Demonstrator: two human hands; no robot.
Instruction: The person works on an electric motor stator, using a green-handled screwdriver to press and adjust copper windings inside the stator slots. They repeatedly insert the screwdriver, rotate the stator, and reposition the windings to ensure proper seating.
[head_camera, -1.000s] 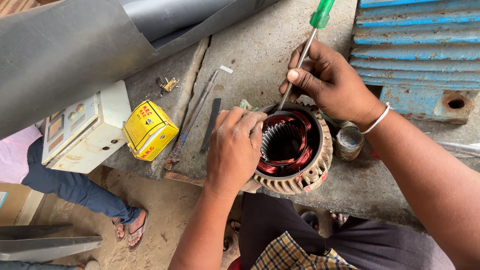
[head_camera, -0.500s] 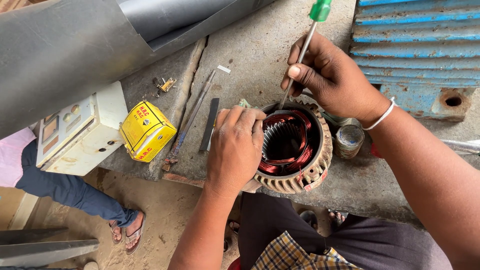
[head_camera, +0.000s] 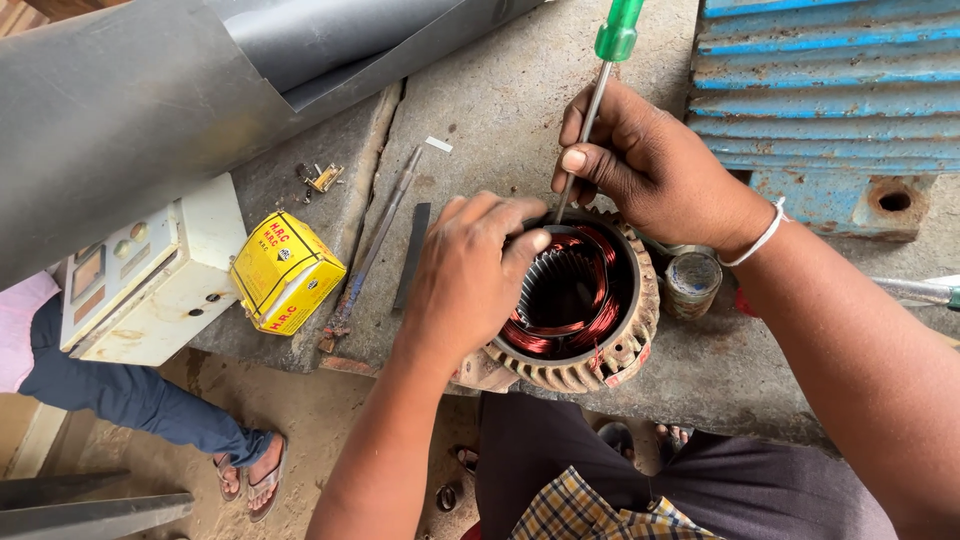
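A finned round motor stator with red copper windings rests on a concrete slab near its front edge. My left hand lies over the stator's left rim, fingers curled onto the top edge. My right hand grips the metal shaft of a green-handled screwdriver, whose tip touches the stator's upper rim just by my left fingertips.
A yellow carton, a long metal rod and a dark flat strip lie left of the stator. A white switch box, grey sheet metal, a small round tin, a blue ribbed casing. Another person's sandalled feet below left.
The view has shifted slightly. My right hand with the screwdriver has stayed at the stator's upper rim, and my left hand keeps its place on the rim.
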